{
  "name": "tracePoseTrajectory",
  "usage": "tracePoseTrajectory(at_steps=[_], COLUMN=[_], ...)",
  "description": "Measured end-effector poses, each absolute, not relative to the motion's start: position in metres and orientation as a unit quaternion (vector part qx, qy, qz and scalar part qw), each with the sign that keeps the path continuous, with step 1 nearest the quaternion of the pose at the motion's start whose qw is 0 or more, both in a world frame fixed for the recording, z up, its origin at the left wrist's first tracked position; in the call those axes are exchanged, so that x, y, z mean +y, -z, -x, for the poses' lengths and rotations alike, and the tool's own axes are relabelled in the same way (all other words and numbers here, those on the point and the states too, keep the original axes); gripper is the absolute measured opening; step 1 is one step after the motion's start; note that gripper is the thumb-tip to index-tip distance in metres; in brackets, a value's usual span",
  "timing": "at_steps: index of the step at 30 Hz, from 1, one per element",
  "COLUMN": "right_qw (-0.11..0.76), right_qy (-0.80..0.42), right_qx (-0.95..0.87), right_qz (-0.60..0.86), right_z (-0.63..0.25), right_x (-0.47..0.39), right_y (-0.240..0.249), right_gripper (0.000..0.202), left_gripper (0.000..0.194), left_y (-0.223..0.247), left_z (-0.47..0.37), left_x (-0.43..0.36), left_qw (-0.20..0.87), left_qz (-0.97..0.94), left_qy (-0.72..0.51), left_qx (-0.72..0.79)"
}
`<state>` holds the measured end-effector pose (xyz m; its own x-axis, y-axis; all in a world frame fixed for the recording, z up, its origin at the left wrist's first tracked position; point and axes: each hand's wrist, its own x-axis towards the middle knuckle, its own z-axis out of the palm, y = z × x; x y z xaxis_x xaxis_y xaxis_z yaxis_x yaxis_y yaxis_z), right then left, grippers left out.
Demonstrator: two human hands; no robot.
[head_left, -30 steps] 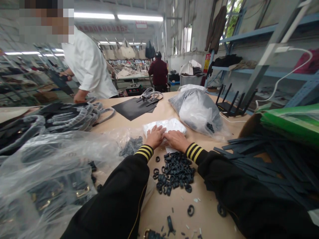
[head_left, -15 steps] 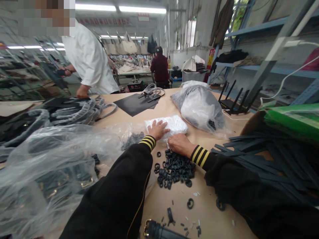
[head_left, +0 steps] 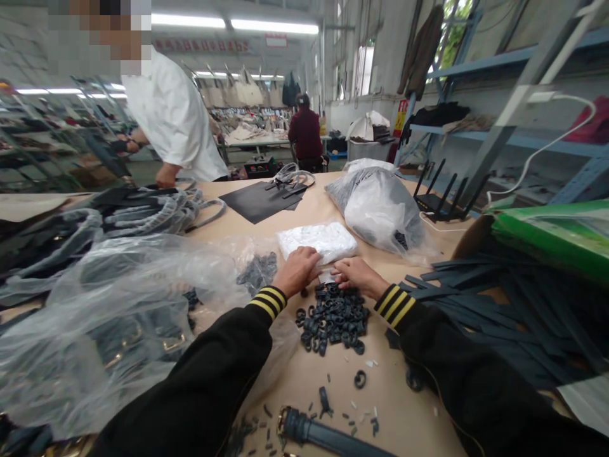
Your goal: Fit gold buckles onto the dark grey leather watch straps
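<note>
A white plastic-wrapped packet (head_left: 318, 241) lies in the middle of the table (head_left: 380, 393). My left hand (head_left: 299, 270) is at its near left edge, fingers bent together; whatever they may grip is hidden. Just right of it, my right hand (head_left: 358, 274) is beside the packet's near right corner with its fingers curled, and what is between them cannot be made out. A small whitish piece (head_left: 327, 277) shows between the hands. Directly below them is a heap of small dark loops (head_left: 333, 320). Nearer to me lies a dark strap with a gold buckle (head_left: 333, 435).
Clear plastic bags with buckled straps (head_left: 137, 330) cover the left side. Dark strips (head_left: 514, 311) pile up at right, by a green-covered box (head_left: 552, 235). A filled bag (head_left: 380, 206) and a router (head_left: 440, 203) stand behind. A person in white (head_left: 171, 114) stands at back left.
My left hand has slid off the packet's top to its near edge, fingers drawn in. My right hand has shifted slightly right. The view has moved a little, and more of the buckled strap shows.
</note>
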<state>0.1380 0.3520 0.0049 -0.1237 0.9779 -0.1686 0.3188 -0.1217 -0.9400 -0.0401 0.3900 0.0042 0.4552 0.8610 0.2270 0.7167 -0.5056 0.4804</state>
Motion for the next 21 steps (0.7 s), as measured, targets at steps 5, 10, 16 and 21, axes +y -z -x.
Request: tracePoseTrajectory(at_steps=[5, 10, 16, 21], right_qw=[0.387, 0.424, 0.487, 0.475], right_qy=[-0.630, -0.681, -0.668, -0.643], right_qx=[-0.431, -0.343, -0.304, -0.356], right_qz=[0.517, 0.488, 0.474, 0.485], right_z=[-0.113, -0.103, -0.088, -0.082], right_x=[0.366, 0.382, 0.388, 0.386], right_y=[0.005, 0.008, 0.011, 0.020], right_gripper=[0.013, 0.017, 0.025, 0.025], left_gripper=[0.014, 0.014, 0.020, 0.024], left_y=[-0.007, -0.014, -0.010, -0.010], left_z=[0.024, 0.028, 0.032, 0.030], left_x=[0.409, 0.430, 0.434, 0.437], left_qw=[0.194, 0.259, 0.305, 0.315], left_qz=[-0.789, -0.767, -0.747, -0.733], left_qy=[-0.256, -0.263, -0.264, -0.259], left_qx=[0.524, 0.525, 0.529, 0.544])
